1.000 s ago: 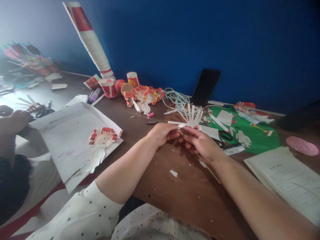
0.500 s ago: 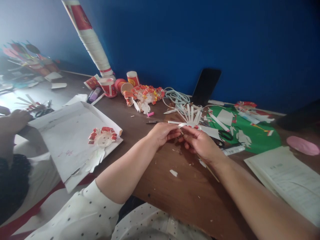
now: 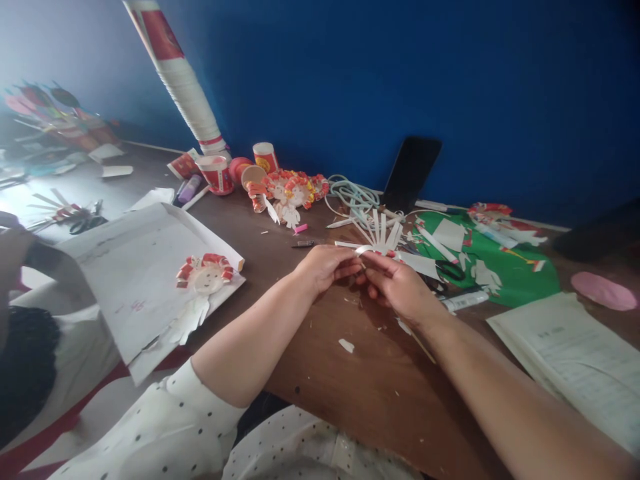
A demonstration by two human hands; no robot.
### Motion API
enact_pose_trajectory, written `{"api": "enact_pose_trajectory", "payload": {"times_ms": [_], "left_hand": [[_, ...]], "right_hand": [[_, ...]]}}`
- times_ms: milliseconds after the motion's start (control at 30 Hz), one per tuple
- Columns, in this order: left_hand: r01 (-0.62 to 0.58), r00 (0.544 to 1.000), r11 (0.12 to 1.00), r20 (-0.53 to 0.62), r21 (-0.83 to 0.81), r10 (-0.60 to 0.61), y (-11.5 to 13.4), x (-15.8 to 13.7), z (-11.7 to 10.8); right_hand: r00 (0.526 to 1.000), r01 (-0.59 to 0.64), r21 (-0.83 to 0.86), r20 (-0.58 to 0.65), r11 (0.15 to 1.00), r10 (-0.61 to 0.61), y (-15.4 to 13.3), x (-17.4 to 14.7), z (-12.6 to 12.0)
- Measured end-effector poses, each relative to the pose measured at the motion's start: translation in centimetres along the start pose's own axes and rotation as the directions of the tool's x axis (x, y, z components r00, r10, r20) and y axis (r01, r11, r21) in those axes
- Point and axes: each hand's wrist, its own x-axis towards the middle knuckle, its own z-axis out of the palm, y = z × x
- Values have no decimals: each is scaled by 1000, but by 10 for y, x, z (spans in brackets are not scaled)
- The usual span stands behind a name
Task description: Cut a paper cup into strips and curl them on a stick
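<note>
A paper cup cut into fanned white strips [image 3: 382, 232] is pinched between my two hands above the table. My left hand [image 3: 327, 268] closes on its near left side, fingers bent. My right hand [image 3: 403, 285] grips the near right side, thumb and fingertips at one curled strip [image 3: 367, 249]. From under the right palm a thin wooden stick [image 3: 423, 348] runs down toward the wrist; its upper end is hard to see among the fingers. The cup's base is mostly hidden behind the hands.
Black-handled scissors [image 3: 451, 270], a glue tube [image 3: 467, 299] and a green sheet [image 3: 530, 280] with scraps lie right. A phone [image 3: 413, 172] leans on the wall. Finished paper figures [image 3: 290, 193] stand behind; another figure [image 3: 205, 275] rests on a white folder [image 3: 125, 267]. Someone sits left.
My hands and the cut cup stay almost in place, with only slight finger movement. At the left edge, the other person's hand has shifted and blurred.
</note>
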Motion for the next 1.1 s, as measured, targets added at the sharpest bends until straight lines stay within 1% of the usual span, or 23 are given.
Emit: {"api": "enact_pose_trajectory", "payload": {"times_ms": [133,433,533,733,867,1100], "left_hand": [[3,1000,1000,-13,-4,-3,0,0,0],[4,1000,1000,14,-19,-4,-3,2,-3],[6,1000,1000,-4,-12,-6,-3,2,-1],[5,1000,998,-31,56,-3,-1,0,2],[14,999,998,-43,61,-12,-1,0,3],[33,997,996,-69,83,-28,-2,0,3]], "right_hand": [[1000,0,13,-11,1000,0,0,0,0],[1000,-6,65,-21,998,8,3,0,0],[1000,-9,60,-23,998,10,2,0,1],[1000,-14,48,-10,999,15,5,0,1],[1000,-9,56,0,998,9,5,0,1],[999,-36,73,21,997,35,5,0,5]]}}
